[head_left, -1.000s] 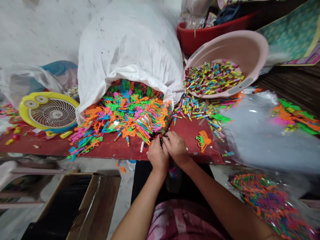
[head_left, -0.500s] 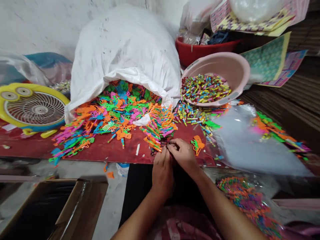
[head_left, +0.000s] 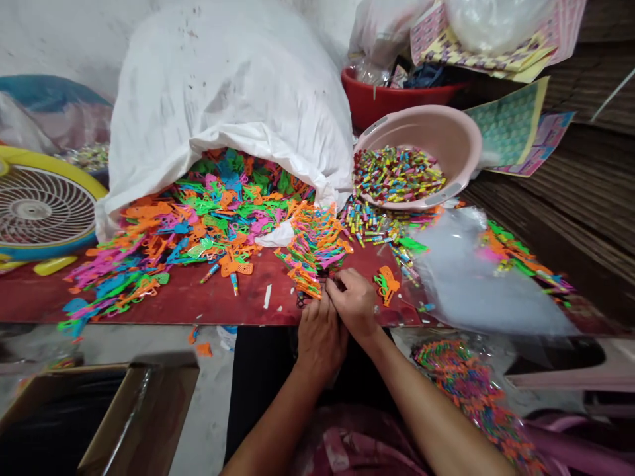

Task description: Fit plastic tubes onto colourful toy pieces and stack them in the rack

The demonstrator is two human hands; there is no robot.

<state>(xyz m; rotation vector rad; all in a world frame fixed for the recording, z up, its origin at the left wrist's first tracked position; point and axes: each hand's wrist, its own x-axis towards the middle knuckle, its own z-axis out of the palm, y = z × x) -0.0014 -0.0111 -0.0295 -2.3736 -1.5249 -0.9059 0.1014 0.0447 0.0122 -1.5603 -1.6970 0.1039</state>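
My left hand [head_left: 321, 330] rests at the front edge of the red table [head_left: 183, 301], its fingertips by small dark pieces below a neat row of colorful plastic pieces [head_left: 320, 244]. Right against it, my right hand [head_left: 354, 301] has its fingers bent over the same spot. Both hands' fingers look closed; what they hold, if anything, is too small and hidden to name. An orange and green piece [head_left: 387, 284] lies just right of my right hand. A large white sack [head_left: 233, 73] behind spills a heap of colorful plastic pieces [head_left: 213, 218].
A pink basin [head_left: 461, 139] holds small striped tubes, with more spilled before it. Clear plastic bags [head_left: 486, 277] lie at the right. A yellow fan [head_left: 44, 205] stands left, and an open cardboard box [head_left: 143, 410] sits below the table at left.
The view has shifted, so the fan and sack sit further left. My right hand has come closer over my left hand's fingertips, and its fingers are more bent.
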